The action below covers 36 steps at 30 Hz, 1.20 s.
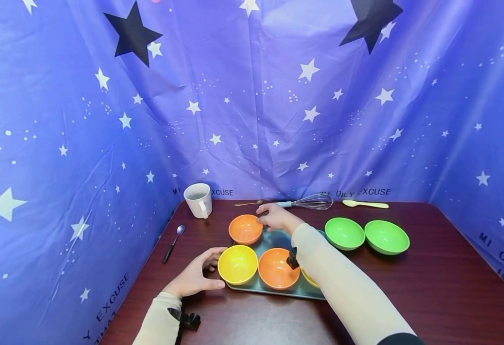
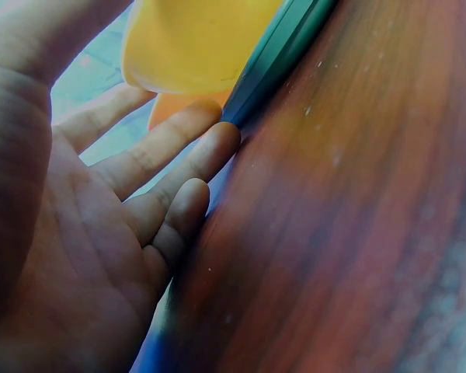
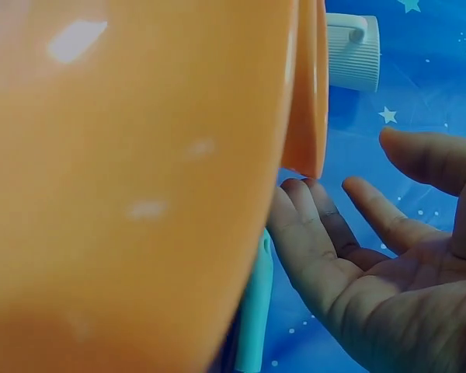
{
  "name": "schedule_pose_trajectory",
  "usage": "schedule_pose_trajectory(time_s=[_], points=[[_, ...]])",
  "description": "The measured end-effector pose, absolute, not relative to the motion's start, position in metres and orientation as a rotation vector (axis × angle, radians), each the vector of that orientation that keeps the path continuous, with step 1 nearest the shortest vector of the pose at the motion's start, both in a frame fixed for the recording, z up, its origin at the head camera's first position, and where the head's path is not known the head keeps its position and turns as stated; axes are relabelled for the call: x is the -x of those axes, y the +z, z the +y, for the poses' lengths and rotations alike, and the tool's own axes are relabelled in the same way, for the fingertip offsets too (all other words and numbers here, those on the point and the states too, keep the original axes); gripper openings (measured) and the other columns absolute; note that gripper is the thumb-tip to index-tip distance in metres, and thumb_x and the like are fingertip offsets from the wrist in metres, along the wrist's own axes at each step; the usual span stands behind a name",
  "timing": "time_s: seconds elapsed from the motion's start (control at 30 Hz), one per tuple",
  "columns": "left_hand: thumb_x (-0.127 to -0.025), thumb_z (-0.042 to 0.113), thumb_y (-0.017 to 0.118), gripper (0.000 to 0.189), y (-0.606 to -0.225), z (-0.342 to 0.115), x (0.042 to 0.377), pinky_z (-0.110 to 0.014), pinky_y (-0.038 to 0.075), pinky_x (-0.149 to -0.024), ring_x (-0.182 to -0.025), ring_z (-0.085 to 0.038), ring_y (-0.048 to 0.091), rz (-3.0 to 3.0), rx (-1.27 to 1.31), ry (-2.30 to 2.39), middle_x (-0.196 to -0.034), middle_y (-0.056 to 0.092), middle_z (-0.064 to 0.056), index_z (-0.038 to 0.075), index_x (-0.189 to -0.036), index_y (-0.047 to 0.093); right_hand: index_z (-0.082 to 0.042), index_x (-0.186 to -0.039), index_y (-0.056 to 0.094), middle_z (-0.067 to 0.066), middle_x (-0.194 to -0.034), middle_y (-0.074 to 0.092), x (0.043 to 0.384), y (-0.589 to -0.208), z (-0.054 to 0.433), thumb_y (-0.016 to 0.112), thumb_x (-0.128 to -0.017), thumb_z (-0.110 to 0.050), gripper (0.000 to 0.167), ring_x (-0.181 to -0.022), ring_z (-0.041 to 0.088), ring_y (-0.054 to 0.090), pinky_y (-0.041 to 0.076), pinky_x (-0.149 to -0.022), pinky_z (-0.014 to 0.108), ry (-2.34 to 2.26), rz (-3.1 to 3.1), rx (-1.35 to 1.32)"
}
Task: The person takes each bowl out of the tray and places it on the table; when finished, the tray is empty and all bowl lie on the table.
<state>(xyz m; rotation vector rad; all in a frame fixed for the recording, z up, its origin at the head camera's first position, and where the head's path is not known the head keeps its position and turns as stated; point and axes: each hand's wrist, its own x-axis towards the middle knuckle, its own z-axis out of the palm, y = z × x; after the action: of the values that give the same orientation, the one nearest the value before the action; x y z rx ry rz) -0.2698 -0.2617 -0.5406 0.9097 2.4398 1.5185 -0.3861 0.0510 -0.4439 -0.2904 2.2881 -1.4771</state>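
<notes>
My left hand (image 1: 193,278) is at the near-left side of a yellow bowl (image 1: 237,265), its fingers spread. In the left wrist view, the fingertips (image 2: 224,140) are right at the edge of the green tray (image 2: 276,58), below the yellow bowl. The right hand (image 1: 279,218) reaches across to a rear orange bowl (image 1: 245,229), with loosely extended fingers by its right rim. Another orange bowl (image 1: 278,268) sits on the tray nearer to me. My right forearm hides most of a second yellow bowl (image 1: 310,279).
Two green bowls (image 1: 344,234) stand right of the tray. Along the back lie a whisk (image 1: 314,201), a cream spoon (image 1: 364,204) and a small brownish spoon (image 1: 249,203). A white mug (image 1: 199,200) and a dark-handled spoon (image 1: 174,243) are at the left. Starry cloth (image 1: 256,120) surrounds the table.
</notes>
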Motion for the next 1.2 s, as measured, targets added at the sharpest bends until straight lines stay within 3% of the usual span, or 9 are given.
schedule_pose_trajectory(time_s=[0.27,0.53,0.7,0.9,1.2], points=[[-0.084,0.025,0.089,0.083,-0.539,-0.261,0.270,-0.035,0.050,-0.095,-0.115,-0.023,0.061,2.447,-0.895,1.512,-0.133,0.065,0.001,0.024,-0.155,0.046,0.004,-0.151,0.047,0.025,-0.133,0.062,0.388,-0.449,0.047,0.059,-0.101,0.003,0.051,-0.126,0.039,0.060,0.056,-0.094,0.055,-1.508,2.218,0.254],[-0.084,0.023,0.089,0.083,-0.539,-0.261,0.271,-0.036,0.050,-0.095,-0.116,-0.024,0.062,2.426,-0.896,1.517,-0.133,0.065,0.001,0.023,-0.155,0.046,0.002,-0.154,0.046,0.027,-0.128,0.059,0.391,-0.456,0.045,0.056,-0.096,0.014,0.060,-0.108,0.038,0.067,0.058,-0.089,0.052,-1.562,2.149,0.219],[-0.084,0.026,0.089,0.082,-0.539,-0.262,0.271,-0.036,0.050,-0.096,-0.117,-0.023,0.061,2.437,-0.871,1.503,-0.133,0.065,0.003,0.026,-0.155,0.046,0.000,-0.150,0.050,0.028,-0.128,0.058,0.394,-0.459,0.044,0.055,-0.097,0.015,0.056,-0.109,0.036,0.065,0.060,-0.084,0.050,-1.571,2.130,0.213],[-0.084,0.024,0.089,0.083,-0.540,-0.261,0.271,-0.037,0.049,-0.097,-0.118,-0.024,0.061,2.438,-0.881,1.500,-0.133,0.065,0.003,0.027,-0.155,0.046,0.000,-0.148,0.051,0.028,-0.139,0.052,0.394,-0.461,0.042,0.053,-0.096,0.017,0.055,-0.116,0.037,0.063,0.062,-0.077,0.045,-1.570,2.124,0.186],[-0.084,0.022,0.088,0.082,-0.540,-0.260,0.270,-0.036,0.050,-0.093,-0.115,-0.024,0.063,2.437,-0.933,1.512,-0.131,0.066,-0.001,0.022,-0.155,0.046,0.000,-0.149,0.051,0.031,-0.146,0.047,0.394,-0.462,0.042,0.052,-0.092,0.021,0.060,-0.108,0.038,0.068,0.062,-0.077,0.044,-1.614,2.089,0.155]])
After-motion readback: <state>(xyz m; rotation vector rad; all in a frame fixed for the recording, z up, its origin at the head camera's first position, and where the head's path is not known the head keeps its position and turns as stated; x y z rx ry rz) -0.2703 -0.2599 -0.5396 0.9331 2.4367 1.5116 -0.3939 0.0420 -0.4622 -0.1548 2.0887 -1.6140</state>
